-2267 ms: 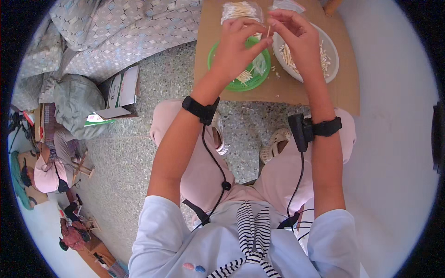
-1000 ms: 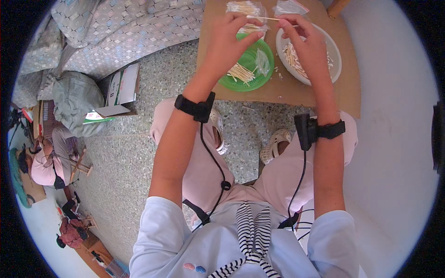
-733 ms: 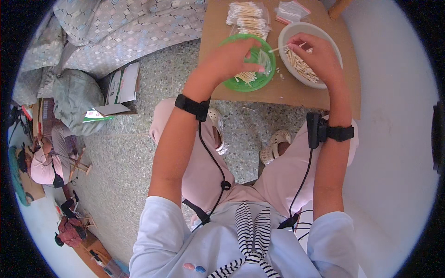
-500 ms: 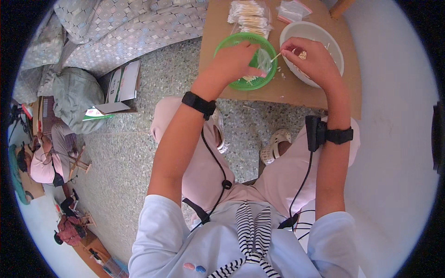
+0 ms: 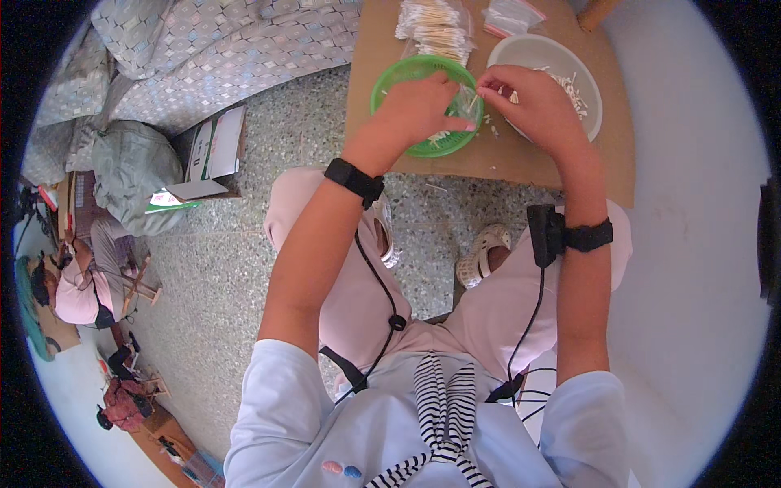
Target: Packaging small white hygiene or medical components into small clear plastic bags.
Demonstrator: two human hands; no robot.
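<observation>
Over the green basket point(image 5: 377, 96), my left hand point(image 5: 415, 107) is closed on a clear plastic bag point(image 5: 465, 99), fingers curled at its edge and thumb stretched below. My right hand point(image 5: 533, 104) pinches a thin cotton swab point(image 5: 474, 98) between thumb and fingertips. The swab reaches the bag's right side; whether its tip is inside I cannot tell. Loose swabs point(image 5: 439, 138) lie in the basket under my left hand. Partly behind my right hand stands a white bowl point(image 5: 596, 122) with many swabs point(image 5: 573, 93) in it.
Bagged cotton swabs point(image 5: 435, 34) are piled behind the basket, beside flat clear bags point(image 5: 512, 16). Small white bits lie on the brown tabletop point(image 5: 521, 167) between basket and bowl. A wall point(image 5: 691, 203) is close on the right. Other people point(image 5: 81, 285) sit far left.
My right hand has moved left, bringing the swab from above the gap beside the bowl to the bag. More of the bowl's swabs now show. My left hand has barely shifted.
</observation>
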